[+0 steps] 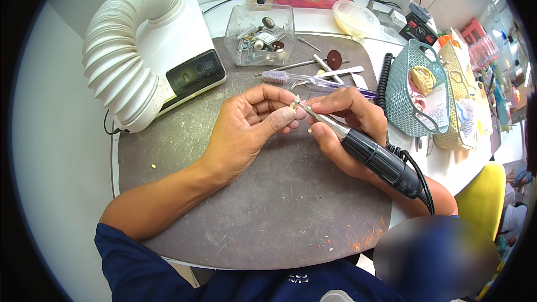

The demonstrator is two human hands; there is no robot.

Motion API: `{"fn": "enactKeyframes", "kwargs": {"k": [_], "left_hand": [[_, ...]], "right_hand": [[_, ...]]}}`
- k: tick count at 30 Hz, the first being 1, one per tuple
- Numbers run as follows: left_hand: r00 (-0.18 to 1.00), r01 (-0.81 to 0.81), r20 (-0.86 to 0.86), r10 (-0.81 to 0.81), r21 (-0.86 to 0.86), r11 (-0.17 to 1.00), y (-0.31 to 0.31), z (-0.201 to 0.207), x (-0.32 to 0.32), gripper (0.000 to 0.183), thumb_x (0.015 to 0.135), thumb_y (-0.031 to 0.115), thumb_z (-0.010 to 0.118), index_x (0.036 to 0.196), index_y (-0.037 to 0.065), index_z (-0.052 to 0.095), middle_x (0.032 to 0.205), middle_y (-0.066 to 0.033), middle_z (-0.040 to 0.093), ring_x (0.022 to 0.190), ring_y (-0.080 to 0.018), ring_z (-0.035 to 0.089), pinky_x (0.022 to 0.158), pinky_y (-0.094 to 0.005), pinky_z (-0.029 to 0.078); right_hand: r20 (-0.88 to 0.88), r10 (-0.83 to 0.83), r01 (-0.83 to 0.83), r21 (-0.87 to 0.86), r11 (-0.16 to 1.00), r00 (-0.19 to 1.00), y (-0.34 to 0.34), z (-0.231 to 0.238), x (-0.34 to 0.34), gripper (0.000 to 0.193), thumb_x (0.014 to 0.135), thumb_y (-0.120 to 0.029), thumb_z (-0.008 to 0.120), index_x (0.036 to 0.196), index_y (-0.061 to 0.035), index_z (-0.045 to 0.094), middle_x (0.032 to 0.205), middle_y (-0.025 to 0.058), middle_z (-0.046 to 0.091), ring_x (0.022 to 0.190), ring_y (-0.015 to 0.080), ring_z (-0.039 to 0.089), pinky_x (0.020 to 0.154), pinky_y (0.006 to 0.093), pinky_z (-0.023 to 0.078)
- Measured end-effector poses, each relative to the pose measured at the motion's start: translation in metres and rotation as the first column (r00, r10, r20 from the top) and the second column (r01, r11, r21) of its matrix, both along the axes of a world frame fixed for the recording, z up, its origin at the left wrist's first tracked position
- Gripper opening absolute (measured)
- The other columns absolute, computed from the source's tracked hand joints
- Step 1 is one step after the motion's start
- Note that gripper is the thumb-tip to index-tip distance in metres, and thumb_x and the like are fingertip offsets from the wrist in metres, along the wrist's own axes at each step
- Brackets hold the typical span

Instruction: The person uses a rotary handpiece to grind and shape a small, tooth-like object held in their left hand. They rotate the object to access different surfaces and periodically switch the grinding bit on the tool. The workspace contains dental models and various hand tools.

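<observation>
My left hand is closed, pinching a small tooth-coloured piece between thumb and fingertips; its exact shape is too small to make out. In my right hand lies a rotary handpiece with a silver nose and black body, gripped like a pen. Its tip reaches the small piece, though whether the two touch I cannot tell. Both hands meet just above the worn brown work mat. A cable trails from the handpiece's rear end along my right forearm.
A white machine with a corrugated hose stands at left. Behind my hands are a transparent box of small attachments, a purple-bristled brush and a brown disc. At right stand a blue-grey basket and a cream basket.
</observation>
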State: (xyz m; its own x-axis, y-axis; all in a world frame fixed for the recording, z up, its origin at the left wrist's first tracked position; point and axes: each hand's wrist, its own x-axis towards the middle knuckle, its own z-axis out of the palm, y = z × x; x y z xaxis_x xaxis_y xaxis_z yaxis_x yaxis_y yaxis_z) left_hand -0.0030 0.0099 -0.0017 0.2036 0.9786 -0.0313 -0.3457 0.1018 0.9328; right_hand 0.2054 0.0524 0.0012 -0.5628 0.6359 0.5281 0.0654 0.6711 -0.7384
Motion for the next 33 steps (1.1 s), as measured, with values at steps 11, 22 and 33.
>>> {"fn": "enactKeyframes", "kwargs": {"k": [11, 22, 33], "left_hand": [[1.000, -0.001, 0.004, 0.001, -0.012, 1.000, 0.0002, -0.0016, -0.0006, 0.019, 0.094, 0.007, 0.066, 0.111, 0.001, 0.060, 0.101, -0.0072, 0.068, 0.090, -0.0083, 0.062, 0.080, -0.0218, 0.050], [1.000, -0.006, -0.007, 0.006, -0.001, 1.000, 0.0000, -0.0006, -0.0004, 0.019, 0.094, 0.008, 0.066, 0.111, 0.001, 0.061, 0.101, -0.0057, 0.067, 0.090, -0.0085, 0.062, 0.081, -0.0225, 0.049], [1.000, -0.016, -0.006, 0.016, -0.006, 1.000, -0.0005, -0.0009, 0.0004, 0.020, 0.094, 0.009, 0.067, 0.111, 0.002, 0.062, 0.101, -0.0051, 0.067, 0.090, -0.0083, 0.061, 0.081, -0.0231, 0.049]], "right_hand": [[-0.014, -0.003, 0.004, 0.043, 0.999, 1.000, 0.0015, 0.0007, -0.0016, 0.021, 0.081, -0.002, 0.067, 0.100, 0.0038, 0.059, 0.098, 0.0187, 0.070, 0.089, 0.0209, 0.070, 0.082, 0.0316, 0.055], [-0.040, -0.093, 0.091, -0.052, 0.995, 0.995, -0.0041, 0.0031, -0.0036, 0.022, 0.077, -0.005, 0.071, 0.096, 0.0028, 0.064, 0.093, 0.0170, 0.072, 0.088, 0.0257, 0.074, 0.079, 0.0333, 0.057], [-0.009, -0.032, 0.032, -0.002, 0.999, 0.999, -0.0002, 0.0001, -0.0002, 0.022, 0.082, -0.004, 0.066, 0.101, 0.0038, 0.059, 0.096, 0.0173, 0.069, 0.085, 0.0201, 0.069, 0.079, 0.0312, 0.054]]}}
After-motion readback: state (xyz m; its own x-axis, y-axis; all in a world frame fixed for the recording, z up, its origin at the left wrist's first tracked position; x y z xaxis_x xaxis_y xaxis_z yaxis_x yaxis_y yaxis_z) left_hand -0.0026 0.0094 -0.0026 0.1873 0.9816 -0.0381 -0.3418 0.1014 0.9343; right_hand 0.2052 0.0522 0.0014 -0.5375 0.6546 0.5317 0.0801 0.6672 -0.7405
